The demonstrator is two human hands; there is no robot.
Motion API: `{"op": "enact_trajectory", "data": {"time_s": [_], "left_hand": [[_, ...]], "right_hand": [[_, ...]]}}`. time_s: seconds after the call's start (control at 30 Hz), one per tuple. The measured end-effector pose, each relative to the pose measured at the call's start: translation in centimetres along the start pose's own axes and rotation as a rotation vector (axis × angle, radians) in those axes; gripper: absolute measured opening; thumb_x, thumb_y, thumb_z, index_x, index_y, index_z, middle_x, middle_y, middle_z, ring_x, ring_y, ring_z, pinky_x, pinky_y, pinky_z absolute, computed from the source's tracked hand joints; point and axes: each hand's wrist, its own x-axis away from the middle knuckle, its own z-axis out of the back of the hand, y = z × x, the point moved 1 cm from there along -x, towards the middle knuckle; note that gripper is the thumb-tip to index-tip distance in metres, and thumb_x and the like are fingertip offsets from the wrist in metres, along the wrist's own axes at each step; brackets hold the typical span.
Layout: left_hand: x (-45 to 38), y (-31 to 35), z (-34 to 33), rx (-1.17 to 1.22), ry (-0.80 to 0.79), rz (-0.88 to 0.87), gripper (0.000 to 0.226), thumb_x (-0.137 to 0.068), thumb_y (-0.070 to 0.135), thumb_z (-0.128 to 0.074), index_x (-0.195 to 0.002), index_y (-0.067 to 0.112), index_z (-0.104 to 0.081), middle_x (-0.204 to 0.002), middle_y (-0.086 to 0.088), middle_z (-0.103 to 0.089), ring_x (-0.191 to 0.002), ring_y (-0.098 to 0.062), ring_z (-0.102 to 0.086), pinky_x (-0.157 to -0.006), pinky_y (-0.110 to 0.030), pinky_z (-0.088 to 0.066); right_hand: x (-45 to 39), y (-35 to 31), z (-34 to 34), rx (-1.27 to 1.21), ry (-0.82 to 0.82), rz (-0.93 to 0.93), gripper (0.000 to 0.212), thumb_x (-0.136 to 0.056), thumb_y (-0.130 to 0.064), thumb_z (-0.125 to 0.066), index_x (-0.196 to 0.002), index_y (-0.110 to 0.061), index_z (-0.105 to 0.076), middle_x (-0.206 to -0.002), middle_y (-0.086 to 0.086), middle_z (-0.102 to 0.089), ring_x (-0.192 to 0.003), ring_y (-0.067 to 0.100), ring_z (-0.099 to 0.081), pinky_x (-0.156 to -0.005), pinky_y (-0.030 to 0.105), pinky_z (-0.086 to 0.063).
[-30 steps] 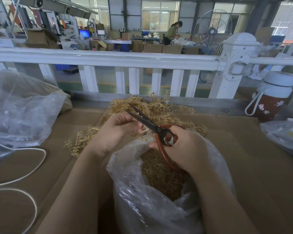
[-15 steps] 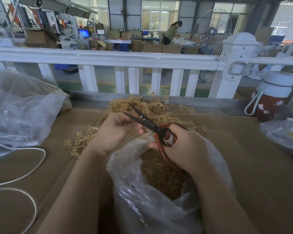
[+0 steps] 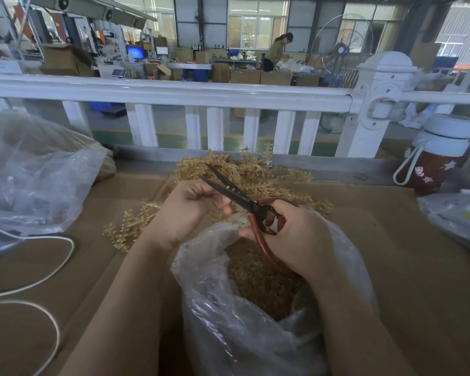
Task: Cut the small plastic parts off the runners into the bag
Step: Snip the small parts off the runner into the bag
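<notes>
Left fingers: we see the left hand (image 3: 190, 207) curled around a runner, mostly hidden in the palm, held over the bag mouth.
Right fingers: the right hand (image 3: 291, 234) is closed through the red loops of the scissors (image 3: 244, 199), with the blades parted and pointing toward 11 o'clock past the left fingers.
Done so far: the bag (image 3: 255, 335) at 6 o'clock holds a deep heap of cut parts (image 3: 258, 275), so we judge a good share is finished.
Left to do: a pile of uncut runners (image 3: 255, 172) lies at 12 o'clock behind the hands, and a few more runners (image 3: 130, 226) lie at 9 o'clock beside the left wrist; we judge plenty remains.
Bag edge: the soft plastic rim sits right under both hands, so we think parts should drop in if we cut above it.
Room to move: the cardboard worktop (image 3: 391, 240) is open toward 3 o'clock, up to a second bag (image 3: 456, 218) and a bottle (image 3: 437, 156).
Left side: a large clear bag (image 3: 38, 180) and a white cord (image 3: 52, 267) crowd 9 o'clock.
Far edge: a white railing (image 3: 174, 93) closes off 12 o'clock just beyond the pile.
</notes>
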Motion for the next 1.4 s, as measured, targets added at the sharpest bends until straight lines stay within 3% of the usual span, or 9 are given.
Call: {"op": "enact_trajectory", "data": {"time_s": [0.23, 0.5, 0.8, 0.9, 1.03, 1.17, 1.27, 1.33, 1.4], "left_hand": [[-0.3, -0.5, -0.2, -0.005, -0.042, -0.003, 0.037, -0.094, -0.003, -0.058, -0.077, 0.025, -0.075, -0.069, -0.009, -0.065, -0.069, -0.016, -0.061, -0.071, -0.024, -0.05], [-0.5, -1.0, -0.2, -0.068, -0.039, 0.035, 0.018, -0.094, 0.003, -0.061, -0.081, 0.005, -0.072, -0.069, -0.007, -0.066, -0.071, -0.014, -0.063, -0.08, -0.034, -0.045], [-0.4, -1.1, 0.0, -0.044, -0.029, 0.021, 0.022, -0.095, -0.002, -0.057, -0.086, 0.008, -0.074, -0.069, -0.011, -0.065, -0.068, -0.014, -0.061, -0.072, -0.02, -0.049], [-0.5, -1.3, -0.1, 0.008, -0.02, 0.053, 0.016, -0.094, 0.001, -0.058, -0.086, 0.004, -0.072, -0.07, -0.008, -0.065, -0.067, -0.012, -0.061, -0.069, -0.019, -0.049], [-0.6, -1.3, -0.3, 0.071, -0.008, 0.096, 0.011, -0.091, 0.008, -0.064, -0.086, 0.006, -0.074, -0.07, -0.007, -0.067, -0.069, -0.013, -0.063, -0.072, -0.022, -0.051], [-0.7, -1.3, -0.8, 0.012, -0.019, 0.106, 0.011, -0.089, 0.007, -0.068, -0.094, -0.001, -0.076, -0.089, -0.017, -0.074, -0.084, -0.022, -0.068, -0.089, -0.037, -0.052], [-0.7, -1.1, -1.4, 0.012, -0.018, 0.087, 0.013, -0.088, 0.006, -0.07, -0.099, 0.003, -0.077, -0.097, -0.01, -0.077, -0.094, -0.023, -0.072, -0.086, -0.03, -0.055], [-0.7, -1.0, -1.6, 0.05, 0.002, 0.066, 0.022, -0.085, 0.01, -0.074, -0.108, 0.01, -0.074, -0.101, 0.001, -0.075, -0.094, -0.013, -0.071, -0.079, -0.021, -0.054], [-0.7, -1.2, -1.4, 0.092, 0.11, 0.101, 0.053, -0.075, 0.028, -0.083, -0.124, 0.024, -0.065, -0.114, 0.01, -0.068, -0.102, -0.007, -0.067, -0.077, -0.022, -0.055]], "right_hand": [[0.0, 0.0, 0.1, 0.002, 0.003, -0.013, 0.063, -0.067, -0.092, -0.046, -0.097, -0.04, -0.065, -0.058, -0.028, -0.05, -0.054, -0.01, -0.051, -0.049, 0.009, -0.04], [0.1, 0.0, 0.2, -0.016, 0.011, 0.017, 0.065, -0.068, -0.092, -0.046, -0.1, -0.039, -0.067, -0.07, -0.026, -0.059, -0.061, -0.014, -0.051, -0.048, 0.006, -0.038], [0.0, 0.0, 0.1, -0.001, 0.0, 0.006, 0.072, -0.064, -0.098, -0.04, -0.096, -0.039, -0.068, -0.072, -0.025, -0.062, -0.063, -0.011, -0.054, -0.052, 0.006, -0.039], [0.0, 0.2, -0.1, -0.081, -0.02, -0.044, 0.058, -0.062, -0.091, -0.056, -0.083, -0.038, -0.063, -0.065, -0.023, -0.061, -0.063, -0.004, -0.06, -0.051, 0.013, -0.045], [-0.3, 0.4, 0.0, -0.339, -0.069, -0.181, 0.051, -0.06, -0.079, -0.068, -0.081, -0.033, -0.071, -0.075, -0.022, -0.071, -0.069, 0.0, -0.067, -0.058, 0.02, -0.054], [-0.6, 0.2, -0.2, -0.496, -0.136, -0.233, 0.012, -0.076, -0.041, -0.082, -0.075, -0.035, -0.071, -0.073, -0.02, -0.073, -0.068, 0.0, -0.069, -0.058, 0.016, -0.055], [-0.7, 0.0, -0.2, -0.518, -0.169, -0.251, 0.019, -0.082, -0.021, -0.081, -0.072, -0.032, -0.07, -0.071, -0.016, -0.073, -0.064, 0.001, -0.069, -0.057, 0.016, -0.055], [-0.7, -0.2, -0.2, -0.573, -0.17, -0.294, 0.017, -0.083, -0.017, -0.08, -0.073, -0.027, -0.071, -0.071, -0.008, -0.074, -0.06, 0.005, -0.068, -0.056, 0.02, -0.056], [-0.9, -0.2, 0.0, -0.646, -0.131, -0.345, 0.013, -0.084, -0.017, -0.079, -0.073, -0.021, -0.073, -0.071, -0.002, -0.074, -0.061, 0.01, -0.069, -0.058, 0.016, -0.056]]}}
